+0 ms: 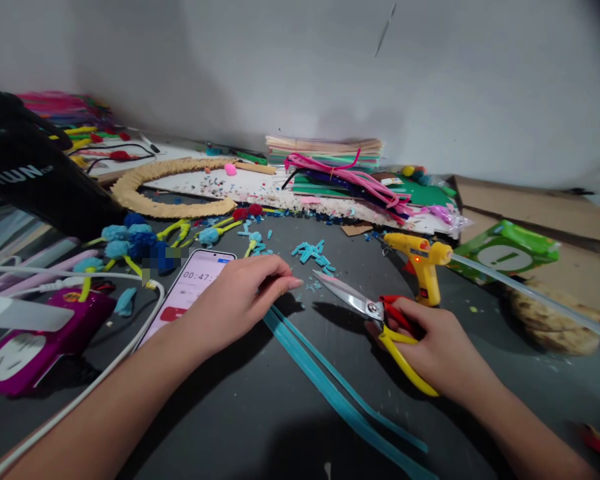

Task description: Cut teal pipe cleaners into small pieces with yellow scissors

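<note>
My left hand (pixel 245 293) is closed, thumb and fingertips pinched together. Long teal strips (pixel 320 373) run out from under it across the dark table toward me; the held ends are hidden by the fingers. In my right hand (pixel 435 347) is a pair of scissors (pixel 350 297) with one red and one yellow handle. Its blades look nearly together and point toward my left fingertips, a small gap away. Just beyond the tips lies a loose pile of short teal cut pieces (pixel 313 253), with tiny scraps beside it.
A phone (pixel 195 273) showing a timer lies under my left forearm. A yellow glue gun (pixel 420 260) with a clear stick and a green packet (pixel 510 250) are right. Left are a black tumbler (pixel 35 173), a purple power adapter (pixel 45 340), a white cable and blue pompom flowers (pixel 130 240).
</note>
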`<state>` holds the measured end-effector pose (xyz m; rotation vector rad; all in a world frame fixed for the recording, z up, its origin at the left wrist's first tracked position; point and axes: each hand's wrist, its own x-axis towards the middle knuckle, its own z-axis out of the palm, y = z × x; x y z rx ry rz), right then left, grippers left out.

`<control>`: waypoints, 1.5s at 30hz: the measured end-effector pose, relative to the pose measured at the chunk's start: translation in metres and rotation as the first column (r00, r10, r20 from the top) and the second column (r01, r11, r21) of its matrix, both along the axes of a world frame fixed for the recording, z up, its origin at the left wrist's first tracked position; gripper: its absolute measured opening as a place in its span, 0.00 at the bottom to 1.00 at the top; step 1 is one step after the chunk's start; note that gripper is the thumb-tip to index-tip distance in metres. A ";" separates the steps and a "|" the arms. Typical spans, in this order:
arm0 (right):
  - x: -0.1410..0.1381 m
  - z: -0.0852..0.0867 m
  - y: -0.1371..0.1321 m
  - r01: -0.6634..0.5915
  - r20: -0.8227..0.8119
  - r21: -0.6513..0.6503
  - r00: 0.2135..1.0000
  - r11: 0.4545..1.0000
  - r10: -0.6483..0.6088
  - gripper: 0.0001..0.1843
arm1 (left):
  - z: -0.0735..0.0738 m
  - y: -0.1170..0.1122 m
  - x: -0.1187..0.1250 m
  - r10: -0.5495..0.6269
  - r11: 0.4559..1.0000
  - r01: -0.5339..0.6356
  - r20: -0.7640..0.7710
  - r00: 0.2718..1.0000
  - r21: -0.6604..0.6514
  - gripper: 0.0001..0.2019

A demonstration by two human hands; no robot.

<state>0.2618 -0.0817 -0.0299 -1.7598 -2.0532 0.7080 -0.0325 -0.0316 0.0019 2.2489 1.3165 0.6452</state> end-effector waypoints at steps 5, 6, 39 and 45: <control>0.000 0.000 0.000 -0.003 0.009 0.009 1.000 1.000 0.002 0.07 | 0.000 -0.002 0.005 0.085 0.996 -0.085 0.024 0.996 -0.023 0.17; 0.000 0.000 0.000 -0.005 0.011 0.010 1.000 1.000 0.005 0.07 | 0.000 -0.002 0.005 0.096 0.995 -0.095 0.026 0.995 -0.036 0.18; 0.001 -0.001 -0.003 -0.036 0.088 0.073 0.996 0.997 0.030 0.07 | -0.002 -0.004 0.005 0.002 0.988 0.011 0.087 0.996 -0.153 0.16; 0.000 0.001 -0.002 -0.042 0.061 0.106 0.998 0.993 0.036 0.08 | -0.002 -0.004 0.005 -0.013 0.989 0.024 0.073 0.997 -0.144 0.15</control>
